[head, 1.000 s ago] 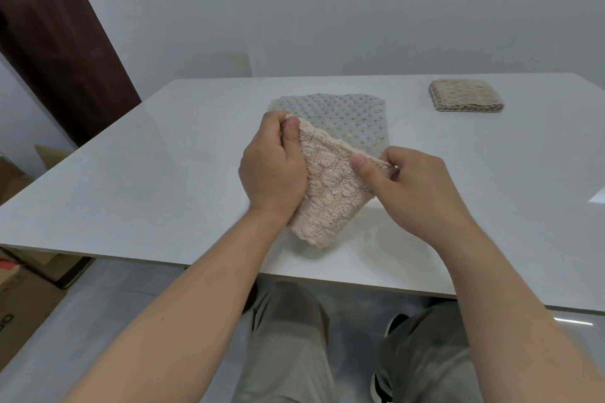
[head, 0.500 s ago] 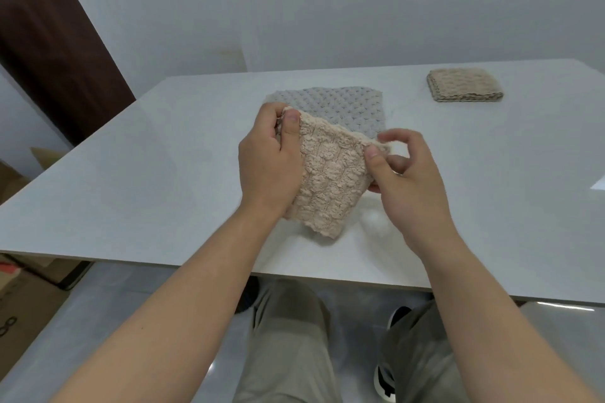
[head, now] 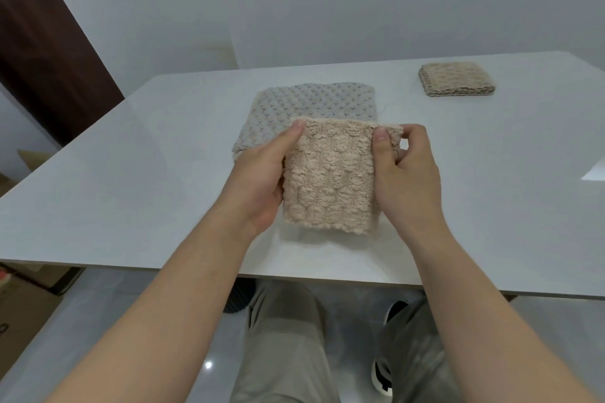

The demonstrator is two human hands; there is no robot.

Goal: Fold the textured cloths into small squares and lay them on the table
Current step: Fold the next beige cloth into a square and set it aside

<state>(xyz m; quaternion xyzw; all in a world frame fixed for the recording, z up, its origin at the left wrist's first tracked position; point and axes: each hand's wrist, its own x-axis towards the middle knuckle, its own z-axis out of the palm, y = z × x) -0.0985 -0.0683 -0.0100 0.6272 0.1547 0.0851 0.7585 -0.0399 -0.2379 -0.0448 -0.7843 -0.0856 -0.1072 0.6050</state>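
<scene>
**Both hands hold beige cloth upright over near worktop**

Beige cloth, bubbly texture, folded down to a rough square. It faces the person and is held upright over the near part of the worktop. Can't tell if its bottom edge touches the surface.

Left hand grips the left edge, thumb on the front at the top left corner, fingers hidden behind. Right hand pinches the top right corner between thumb and curled fingers. A bit of fabric sticks out past the thumb there. Neither hand is free.

Behind it, grey cloth lies flat and unfolded on the worktop, partly hidden by the beige one. Folded cloth sits far right, well apart, looks done.

Step in hand, my read: squaring up the fold, then either one more fold or laying it down. To do it well:
- Line up the two top corners first, layers flush, and tuck in the stray bit at the right corner.
- Fabric looks thick and springy, likely to puff open, so pinch through all layers, not just the front one.
- Lower it bottom edge first onto bare worktop, off the grey cloth.
- Press flat with an open palm before letting go. Releasing one side early probably lets the layers slide apart.
</scene>
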